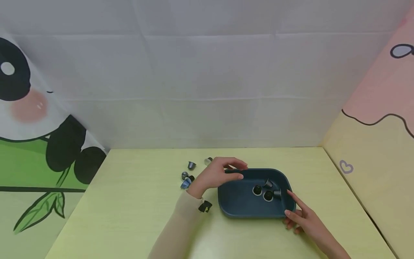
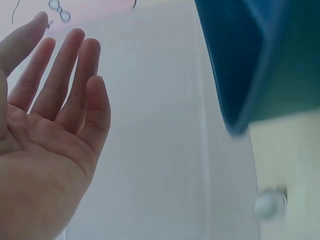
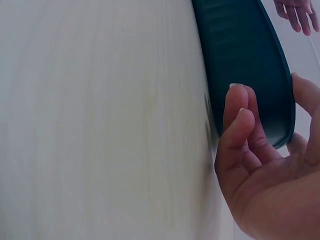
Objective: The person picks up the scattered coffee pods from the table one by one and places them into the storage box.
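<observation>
A dark blue tray (image 1: 237,203) stands on the table, with several coffee capsules (image 1: 268,195) lying towards its right side. My left hand (image 1: 218,174) hovers over the tray's left rear rim, fingers spread and relaxed. In the left wrist view its palm (image 2: 45,150) is bare and it holds nothing. My right hand (image 1: 305,219) grips the tray's right front corner. The right wrist view shows the thumb at the rim and curled fingers (image 3: 237,125) against the tray's outer wall.
Left of the tray, partly behind my left wrist, lie several more capsules, among them a blue one (image 1: 185,183), a grey one (image 1: 192,165) and a pale one (image 1: 207,161). A white cloth wall (image 1: 207,90) rises at the table's back edge, with printed panels at both sides.
</observation>
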Available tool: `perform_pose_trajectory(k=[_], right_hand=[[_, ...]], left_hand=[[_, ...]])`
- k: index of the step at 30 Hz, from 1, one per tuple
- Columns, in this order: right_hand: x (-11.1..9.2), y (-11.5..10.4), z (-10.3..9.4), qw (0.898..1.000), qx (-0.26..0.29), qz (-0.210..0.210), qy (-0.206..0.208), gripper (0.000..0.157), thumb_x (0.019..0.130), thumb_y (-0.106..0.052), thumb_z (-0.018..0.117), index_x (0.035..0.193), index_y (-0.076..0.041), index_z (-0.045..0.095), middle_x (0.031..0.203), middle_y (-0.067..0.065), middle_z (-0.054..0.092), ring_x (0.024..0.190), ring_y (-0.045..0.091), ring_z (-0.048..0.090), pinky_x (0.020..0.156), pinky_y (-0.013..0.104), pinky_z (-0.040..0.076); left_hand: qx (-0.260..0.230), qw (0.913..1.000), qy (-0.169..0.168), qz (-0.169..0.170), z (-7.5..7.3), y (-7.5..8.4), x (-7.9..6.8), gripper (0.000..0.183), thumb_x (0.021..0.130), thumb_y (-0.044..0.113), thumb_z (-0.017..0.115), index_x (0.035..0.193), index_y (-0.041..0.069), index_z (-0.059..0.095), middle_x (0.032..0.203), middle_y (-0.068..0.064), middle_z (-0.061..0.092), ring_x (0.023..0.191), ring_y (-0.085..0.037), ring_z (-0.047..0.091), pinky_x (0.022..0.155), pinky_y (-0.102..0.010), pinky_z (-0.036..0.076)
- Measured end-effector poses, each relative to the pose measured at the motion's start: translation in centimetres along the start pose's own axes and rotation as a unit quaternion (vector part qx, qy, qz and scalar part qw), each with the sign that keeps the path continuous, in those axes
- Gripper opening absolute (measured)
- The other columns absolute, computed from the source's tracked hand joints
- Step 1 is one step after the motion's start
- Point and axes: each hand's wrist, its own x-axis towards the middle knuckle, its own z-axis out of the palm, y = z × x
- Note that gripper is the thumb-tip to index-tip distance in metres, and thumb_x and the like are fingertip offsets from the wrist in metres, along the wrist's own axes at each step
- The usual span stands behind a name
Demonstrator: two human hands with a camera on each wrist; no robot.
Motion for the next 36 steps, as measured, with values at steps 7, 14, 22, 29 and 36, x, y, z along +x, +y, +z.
perform_pose_trajectory(k=[7, 14, 22, 29, 36], right_hand=[[-0.1, -0.1, 0.0, 1.0, -0.005, 0.005, 0.003, 0.075, 0.103, -0.02, 0.058, 0.161, -0.017, 0.01, 0.09, 0.023, 0.069, 0.074, 0.025, 0.068, 0.06, 0.032, 0.055], [-0.1, -0.3, 0.0, 1.0, 0.004, 0.011, 0.004, 0.076, 0.102, -0.021, 0.059, 0.161, -0.018, 0.01, 0.09, 0.022, 0.069, 0.075, 0.025, 0.068, 0.059, 0.032, 0.054], [-0.1, -0.2, 0.0, 1.0, -0.001, 0.014, 0.008, 0.075, 0.103, -0.021, 0.058, 0.161, -0.019, 0.01, 0.09, 0.021, 0.069, 0.075, 0.025, 0.069, 0.06, 0.032, 0.055], [-0.3, 0.0, -0.1, 1.0, 0.001, 0.011, 0.016, 0.076, 0.103, -0.02, 0.059, 0.161, -0.02, 0.01, 0.09, 0.021, 0.069, 0.075, 0.025, 0.068, 0.06, 0.033, 0.055], [-0.1, 0.0, 0.0, 1.0, -0.005, 0.004, 0.009, 0.076, 0.103, -0.021, 0.058, 0.161, -0.019, 0.01, 0.089, 0.02, 0.07, 0.074, 0.026, 0.069, 0.059, 0.034, 0.055]], left_hand=[[0.01, 0.9975, 0.058, -0.04, -2.5, -1.4, -2.9, 0.028, 0.094, 0.024, 0.072, 0.122, 0.019, 0.071, 0.114, 0.006, 0.071, 0.106, -0.01, 0.064, 0.09, -0.043, 0.05], [0.035, 0.9931, 0.086, -0.071, -4.5, -3.0, -6.0, 0.027, 0.095, 0.019, 0.07, 0.122, 0.015, 0.07, 0.115, 0.0, 0.071, 0.107, -0.014, 0.064, 0.089, -0.042, 0.051], [0.051, 0.9844, 0.11, -0.128, -6.2, -4.4, -9.2, 0.024, 0.094, 0.018, 0.072, 0.118, 0.015, 0.072, 0.113, 0.006, 0.07, 0.103, -0.013, 0.064, 0.086, -0.039, 0.053], [0.063, 0.9784, 0.126, -0.151, -6.7, -6.1, -11.4, 0.026, 0.092, 0.018, 0.074, 0.117, 0.012, 0.072, 0.114, -0.005, 0.071, 0.103, -0.019, 0.065, 0.089, -0.043, 0.05], [0.083, 0.9657, 0.142, -0.201, -6.9, -8.0, -13.3, 0.028, 0.09, 0.016, 0.076, 0.118, 0.012, 0.072, 0.119, 0.0, 0.069, 0.108, -0.021, 0.064, 0.089, -0.042, 0.049]])
